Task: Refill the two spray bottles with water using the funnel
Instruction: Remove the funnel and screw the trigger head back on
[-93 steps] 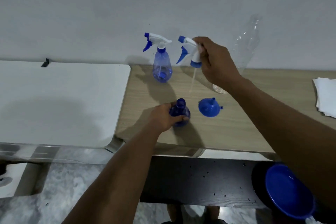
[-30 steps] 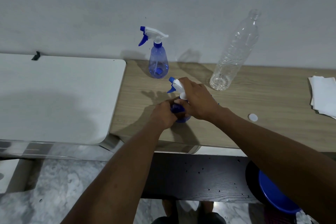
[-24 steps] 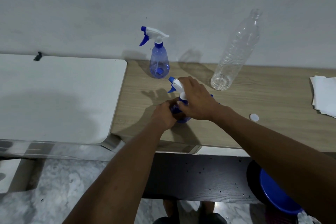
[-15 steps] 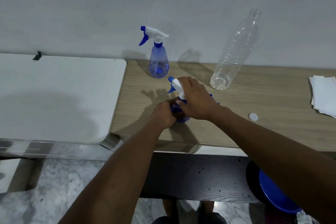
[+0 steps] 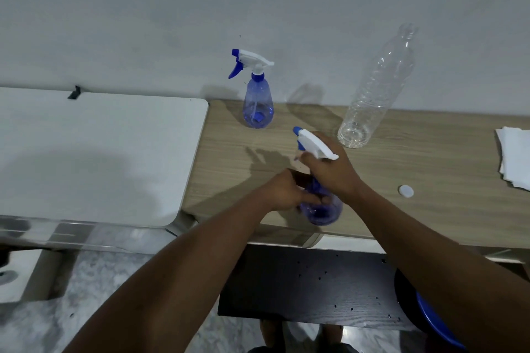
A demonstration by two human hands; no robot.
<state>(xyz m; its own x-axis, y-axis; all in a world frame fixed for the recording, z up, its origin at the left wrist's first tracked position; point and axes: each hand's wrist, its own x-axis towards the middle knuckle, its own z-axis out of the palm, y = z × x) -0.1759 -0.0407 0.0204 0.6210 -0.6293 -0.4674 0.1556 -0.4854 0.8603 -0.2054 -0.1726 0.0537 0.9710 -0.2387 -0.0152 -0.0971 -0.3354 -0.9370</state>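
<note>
The near sprayer (image 5: pixel 322 209) is at the table's (image 5: pixel 430 152) front edge, seemingly resting on it, held by both hands. The left hand (image 5: pixel 282 192) grips its blue body, fingers curled round it. The right hand (image 5: pixel 329 172) is curled round the neck under the white trigger head (image 5: pixel 314 143). The far sprayer (image 5: pixel 258 106) stands at the back edge, an uncapped clear bottle (image 5: pixel 372 89) right of it, a white cap (image 5: pixel 406 191) and napkins (image 5: pixel 513 157) toward the right edge. No writing can be read.
</note>
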